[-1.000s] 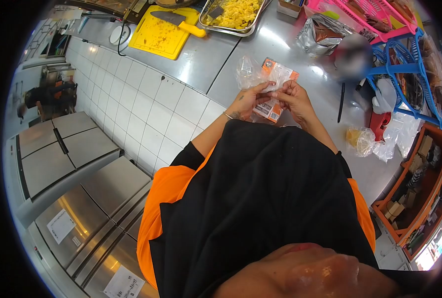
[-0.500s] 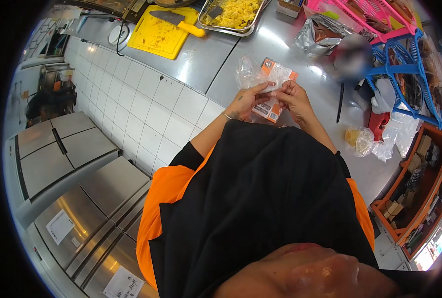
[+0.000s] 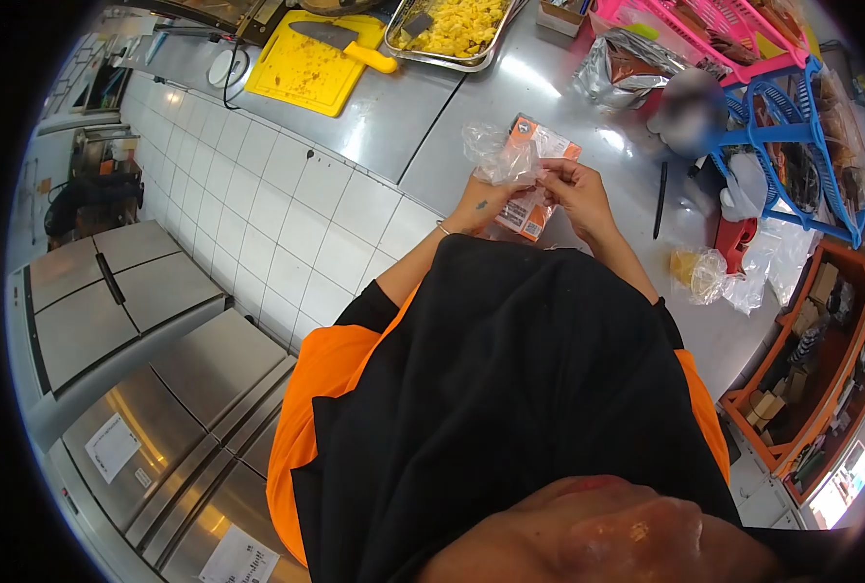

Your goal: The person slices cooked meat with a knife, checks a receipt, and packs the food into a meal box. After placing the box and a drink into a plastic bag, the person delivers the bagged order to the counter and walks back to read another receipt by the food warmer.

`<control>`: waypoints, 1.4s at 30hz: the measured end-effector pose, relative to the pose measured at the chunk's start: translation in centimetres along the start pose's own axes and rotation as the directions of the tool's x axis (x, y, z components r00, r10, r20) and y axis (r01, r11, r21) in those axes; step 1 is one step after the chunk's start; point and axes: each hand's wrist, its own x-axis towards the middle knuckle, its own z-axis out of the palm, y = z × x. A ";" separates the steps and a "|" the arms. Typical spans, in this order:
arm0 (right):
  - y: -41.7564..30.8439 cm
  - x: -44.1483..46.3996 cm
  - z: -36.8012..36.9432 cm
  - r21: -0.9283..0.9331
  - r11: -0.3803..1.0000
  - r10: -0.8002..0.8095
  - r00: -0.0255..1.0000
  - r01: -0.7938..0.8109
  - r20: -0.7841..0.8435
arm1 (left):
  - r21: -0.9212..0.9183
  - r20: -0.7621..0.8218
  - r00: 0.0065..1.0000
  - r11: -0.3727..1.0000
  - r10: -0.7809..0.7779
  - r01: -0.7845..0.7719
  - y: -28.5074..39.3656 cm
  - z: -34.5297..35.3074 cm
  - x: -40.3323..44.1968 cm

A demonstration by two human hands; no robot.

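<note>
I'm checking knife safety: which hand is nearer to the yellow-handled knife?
The left hand. It is at the clear plastic bag, to the right of the yellow-handled knife and closer to the wearer's body; the right hand, at the same bag, is farther right.

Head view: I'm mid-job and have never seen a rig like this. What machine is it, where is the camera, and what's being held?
There's no machine: these are a person's bare hands. The only camera sits on their head, looking forward and down, so their own dark head covering fills the lower middle.

The right hand pinches a clear plastic bag. The left hand is at it too, its fingertips hidden. An orange-and-white box lies beneath.

Also on the metal counter: a yellow cutting board with a knife, and a tray of yellow food.
</note>
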 end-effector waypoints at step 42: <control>-6.0 -5.5 -0.3 -0.522 0.441 -0.644 0.663 0.729 0.382 | -0.080 -0.042 0.950 0.947 0.309 -0.311 4.0 -1.4 -0.2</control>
